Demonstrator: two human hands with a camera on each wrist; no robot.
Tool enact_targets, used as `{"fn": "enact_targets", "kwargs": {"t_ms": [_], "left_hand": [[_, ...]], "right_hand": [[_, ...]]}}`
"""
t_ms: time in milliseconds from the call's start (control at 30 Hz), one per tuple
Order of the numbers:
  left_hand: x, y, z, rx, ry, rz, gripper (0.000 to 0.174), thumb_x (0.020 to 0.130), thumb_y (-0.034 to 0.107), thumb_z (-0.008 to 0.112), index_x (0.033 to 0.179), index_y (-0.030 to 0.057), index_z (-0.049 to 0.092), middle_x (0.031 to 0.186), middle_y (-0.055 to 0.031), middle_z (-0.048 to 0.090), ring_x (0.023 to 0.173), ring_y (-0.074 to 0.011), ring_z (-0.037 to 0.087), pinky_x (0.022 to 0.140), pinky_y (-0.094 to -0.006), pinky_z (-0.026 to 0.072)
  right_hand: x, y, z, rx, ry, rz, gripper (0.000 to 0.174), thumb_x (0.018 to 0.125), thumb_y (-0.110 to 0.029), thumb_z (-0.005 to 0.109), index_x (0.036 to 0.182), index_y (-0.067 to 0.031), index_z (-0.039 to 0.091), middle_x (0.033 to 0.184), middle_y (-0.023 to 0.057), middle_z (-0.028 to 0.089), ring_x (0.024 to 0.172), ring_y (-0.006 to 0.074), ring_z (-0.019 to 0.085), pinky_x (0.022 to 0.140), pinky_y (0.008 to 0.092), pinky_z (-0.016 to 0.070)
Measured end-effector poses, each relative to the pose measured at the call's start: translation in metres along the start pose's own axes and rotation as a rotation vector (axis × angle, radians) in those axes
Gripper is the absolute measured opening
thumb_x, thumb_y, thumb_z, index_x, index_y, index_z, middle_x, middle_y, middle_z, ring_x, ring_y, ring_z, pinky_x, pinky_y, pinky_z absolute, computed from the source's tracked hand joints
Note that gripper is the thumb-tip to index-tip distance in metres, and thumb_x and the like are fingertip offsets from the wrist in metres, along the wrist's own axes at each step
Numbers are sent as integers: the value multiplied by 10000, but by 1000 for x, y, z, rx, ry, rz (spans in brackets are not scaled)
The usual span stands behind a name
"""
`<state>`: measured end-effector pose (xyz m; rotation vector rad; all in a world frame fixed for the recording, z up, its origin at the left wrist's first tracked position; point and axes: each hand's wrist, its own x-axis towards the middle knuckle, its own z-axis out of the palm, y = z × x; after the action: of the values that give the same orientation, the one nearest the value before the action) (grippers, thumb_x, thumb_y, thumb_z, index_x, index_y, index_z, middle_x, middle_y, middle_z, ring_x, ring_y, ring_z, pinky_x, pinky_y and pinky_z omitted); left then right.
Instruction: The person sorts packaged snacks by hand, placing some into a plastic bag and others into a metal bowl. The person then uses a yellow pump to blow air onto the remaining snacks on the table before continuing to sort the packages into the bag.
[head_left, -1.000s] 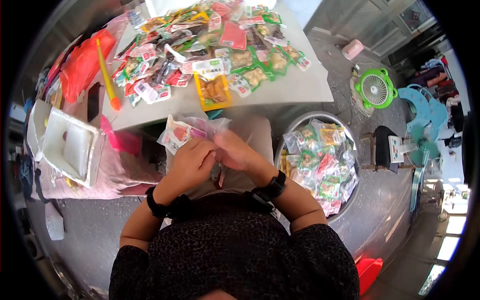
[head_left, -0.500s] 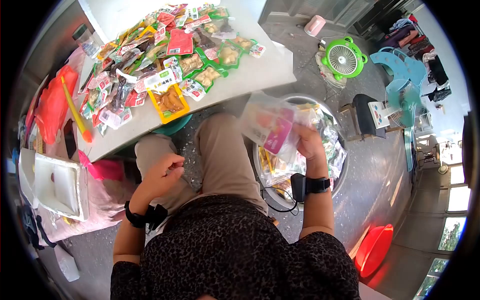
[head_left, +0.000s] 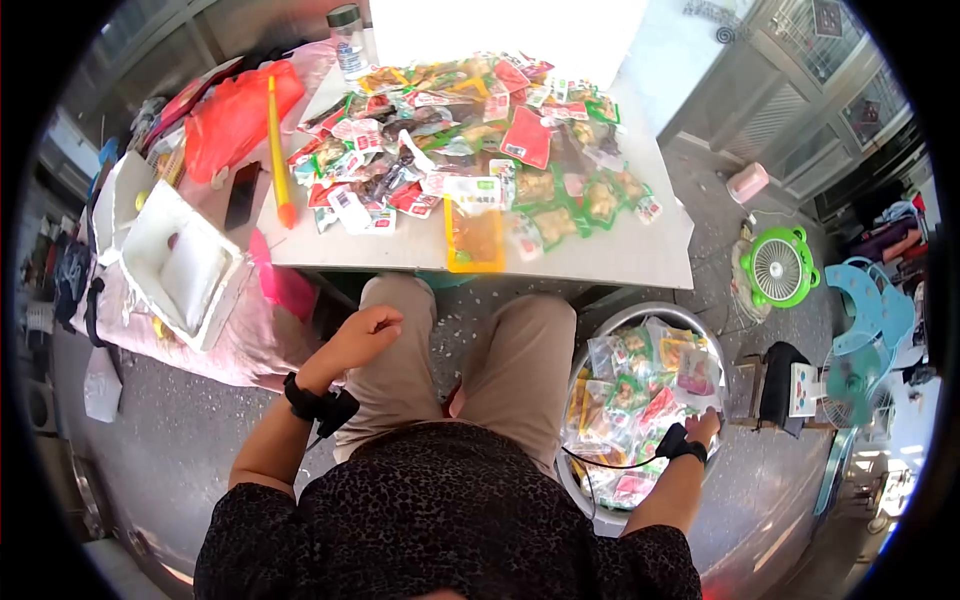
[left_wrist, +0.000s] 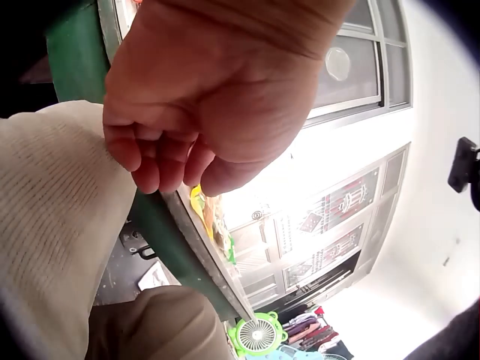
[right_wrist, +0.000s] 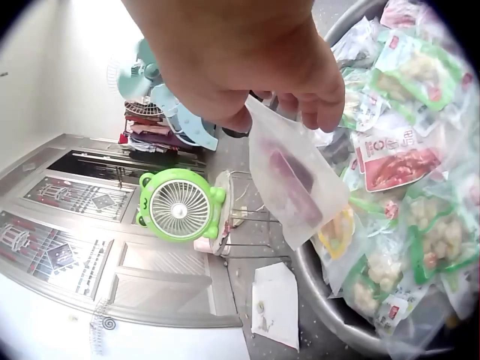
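My right hand (head_left: 704, 428) is over the right side of a large metal basin (head_left: 722, 350). Between its thumb and fingers it pinches a corner of a clear plastic bag (right_wrist: 289, 176), which hangs down with a purple-labelled packet inside. Below, the basin is heaped with bagged snack packets (right_wrist: 390, 165), some green-edged, some red. Near my left knee, my left hand (head_left: 368, 338) hovers with loosely curled fingers and holds nothing; the left wrist view shows its fingertips (left_wrist: 172, 176) bent in.
A pile of loose snack packets (head_left: 440, 130) covers the table (head_left: 370, 250), a yellow-edged packet (head_left: 474, 235) at its front edge. Left stand a foam box (head_left: 185, 265) and a red plastic bag (head_left: 240, 120). A green fan (head_left: 780, 268) and a stool (head_left: 785, 385) stand right of the basin.
My right hand has carried the bag from in front of my body out to the basin's right side and lowered it. My left hand let go of the bag and stays by the left knee.
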<state>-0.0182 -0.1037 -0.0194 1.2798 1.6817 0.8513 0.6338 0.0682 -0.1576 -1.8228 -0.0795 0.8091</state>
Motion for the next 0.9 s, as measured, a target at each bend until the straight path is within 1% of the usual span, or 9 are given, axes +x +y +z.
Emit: {"fn": "enact_targets", "kwargs": {"t_ms": [67,267,333,400,533,600,700,767,900], "left_hand": [[-2,-4,-6,-33,31,-1,198,786,94,520,957,-5,518,788,5,503,715,-52,451,625,-207,390],[-11,-26,-28,-133,227,-24,180,787,116,525,926,1,525,714,2,505,645,-48,441,570,-200,381],[-14,-43,-38,-147,324,11,180,787,115,530,928,4,522,713,8,504,639,-41,435,563,-193,376],[-21,-58,-51,-97,436,0,186,781,114,538,930,2,522,732,-8,521,658,-61,461,579,-207,390],[-39,-71,-77,-46,633,-46,204,774,116,540,940,-1,524,769,-54,547,701,-110,505,621,-240,416],[-47,-93,-94,-29,724,-43,210,771,117,540,943,-2,525,775,-69,550,710,-121,513,631,-249,422],[-65,-87,-121,150,904,-70,194,762,114,534,917,-2,530,830,-114,551,745,-189,534,659,-279,432],[-78,-94,-144,330,1017,-16,175,736,92,538,891,11,533,887,-140,541,813,-273,523,706,-324,429],[-101,-111,-190,676,1219,8,178,703,99,553,866,30,532,906,-133,537,889,-314,486,770,-363,401]], "right_hand": [[-9,11,7,3,7,-28,259,709,-184,537,925,-55,474,755,72,486,681,204,504,526,358,403],[-135,-3,102,-109,-567,-368,293,751,-170,546,1021,-81,475,868,7,532,788,129,527,613,254,398],[-208,-15,137,-238,-763,-539,206,785,-153,507,946,-25,508,920,54,534,809,150,536,679,293,431],[-259,-4,170,-381,-1018,-977,269,786,-155,523,999,6,488,935,84,537,868,189,541,730,314,426],[-403,15,214,-388,-1214,-1794,351,722,-182,589,1017,-11,502,1064,156,457,1058,332,406,881,405,321],[-447,29,232,-452,-1224,-1986,379,681,-239,610,991,-42,519,1127,132,405,1091,352,346,910,457,250],[-462,54,264,-516,-1175,-2171,380,662,-286,614,961,-66,534,1129,95,403,1090,326,349,882,468,251],[-456,56,272,-573,-1178,-2167,348,653,-279,619,927,-78,547,1106,81,420,1079,312,361,866,456,263],[-437,49,285,-576,-1217,-2167,251,681,-235,583,876,-78,563,1067,70,464,1075,285,375,865,442,258]]}}
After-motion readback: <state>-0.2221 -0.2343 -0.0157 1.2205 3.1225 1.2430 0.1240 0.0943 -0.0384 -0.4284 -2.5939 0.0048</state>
